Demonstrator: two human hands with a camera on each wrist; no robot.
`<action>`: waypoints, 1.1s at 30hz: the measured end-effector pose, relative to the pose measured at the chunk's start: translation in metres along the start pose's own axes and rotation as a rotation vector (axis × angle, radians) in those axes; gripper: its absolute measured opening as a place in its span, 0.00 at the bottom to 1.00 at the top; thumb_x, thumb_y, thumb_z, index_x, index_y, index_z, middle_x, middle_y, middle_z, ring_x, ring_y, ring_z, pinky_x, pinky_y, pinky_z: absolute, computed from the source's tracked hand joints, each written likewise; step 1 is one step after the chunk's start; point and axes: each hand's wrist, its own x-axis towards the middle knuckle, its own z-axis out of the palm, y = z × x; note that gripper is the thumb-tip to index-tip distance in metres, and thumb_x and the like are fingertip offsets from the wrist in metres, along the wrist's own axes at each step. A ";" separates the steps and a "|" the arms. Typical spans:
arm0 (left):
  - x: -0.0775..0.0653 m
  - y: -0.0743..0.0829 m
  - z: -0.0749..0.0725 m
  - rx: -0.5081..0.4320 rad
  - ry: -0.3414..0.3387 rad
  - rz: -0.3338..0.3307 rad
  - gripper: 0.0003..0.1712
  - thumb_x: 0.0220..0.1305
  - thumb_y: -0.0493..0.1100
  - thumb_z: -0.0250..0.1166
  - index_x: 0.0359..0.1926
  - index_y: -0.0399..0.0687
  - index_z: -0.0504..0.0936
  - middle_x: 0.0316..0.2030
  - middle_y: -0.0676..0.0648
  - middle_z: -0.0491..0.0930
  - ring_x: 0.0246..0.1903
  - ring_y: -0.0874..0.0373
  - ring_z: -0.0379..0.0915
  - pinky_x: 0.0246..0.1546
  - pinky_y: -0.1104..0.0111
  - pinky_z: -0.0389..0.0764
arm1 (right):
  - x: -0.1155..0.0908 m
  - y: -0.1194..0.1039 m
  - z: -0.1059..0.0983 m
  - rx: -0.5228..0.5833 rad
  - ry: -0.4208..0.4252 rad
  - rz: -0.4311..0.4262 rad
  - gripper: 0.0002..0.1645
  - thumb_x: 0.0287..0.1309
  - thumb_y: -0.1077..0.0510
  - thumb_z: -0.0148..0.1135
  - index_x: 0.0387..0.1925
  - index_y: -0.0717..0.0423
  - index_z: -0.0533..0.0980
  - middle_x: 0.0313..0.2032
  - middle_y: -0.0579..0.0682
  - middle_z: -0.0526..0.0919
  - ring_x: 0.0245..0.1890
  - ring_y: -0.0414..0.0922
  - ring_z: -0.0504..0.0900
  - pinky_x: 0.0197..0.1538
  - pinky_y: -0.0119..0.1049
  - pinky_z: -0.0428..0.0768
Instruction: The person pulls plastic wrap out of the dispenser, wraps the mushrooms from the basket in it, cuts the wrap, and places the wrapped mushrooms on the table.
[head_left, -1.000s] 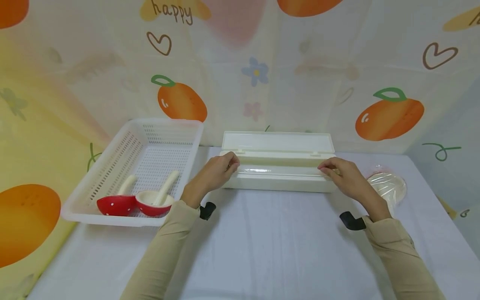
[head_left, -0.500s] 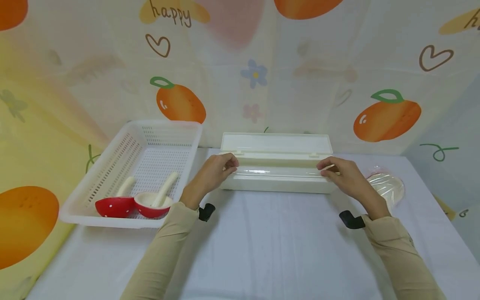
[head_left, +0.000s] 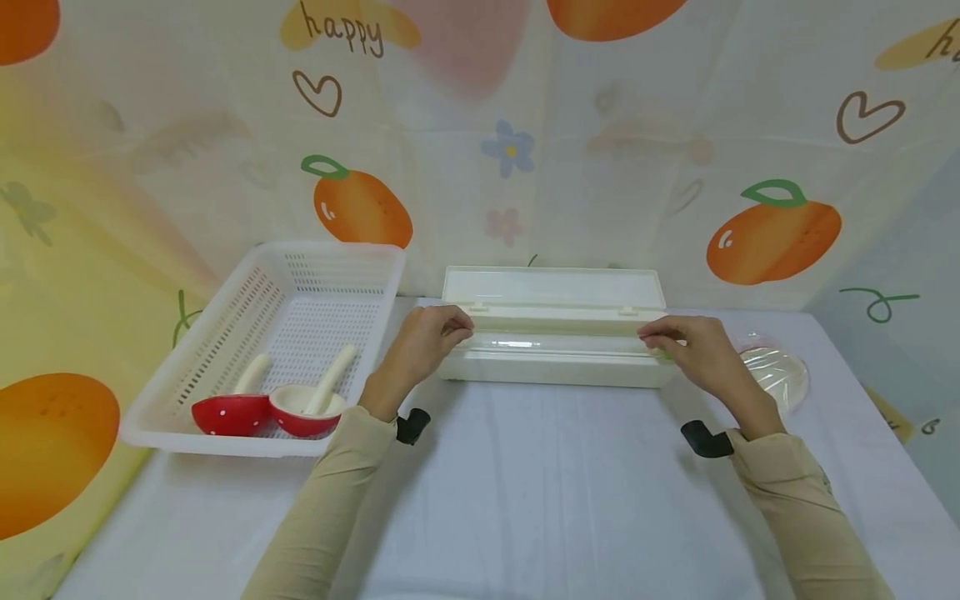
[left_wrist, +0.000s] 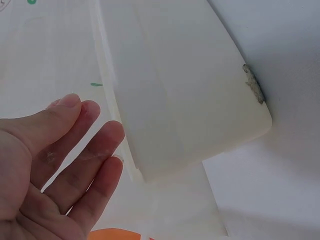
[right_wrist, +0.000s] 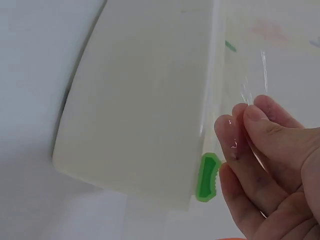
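While the open cling-film box (head_left: 555, 370) stays put near frame centre, left hand (head_left: 420, 340) and right hand (head_left: 697, 354) have drifted slightly apart, each grip pinching clear film (right_wrist: 264, 72) near opposite box ends.

Seemingly a makeshift staged corner (home or studio, I cannot tell): creased sheeting (head_left: 585, 192) printed with cartoon oranges (head_left: 363, 208) hangs at twelve o'clock, a white-covered surface (head_left: 555, 492) fills six, and a plastic basket (head_left: 330, 312) with red ladles (head_left: 231, 415) at nine adds a kitchen touch.
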 end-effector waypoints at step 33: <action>-0.005 0.016 -0.021 -0.062 0.130 0.109 0.04 0.64 0.36 0.66 0.39 0.38 0.84 0.36 0.41 0.87 0.35 0.51 0.81 0.42 0.61 0.82 | -0.001 -0.027 -0.025 0.091 0.142 -0.037 0.10 0.58 0.69 0.67 0.42 0.62 0.85 0.39 0.60 0.89 0.37 0.15 0.75 0.42 0.08 0.70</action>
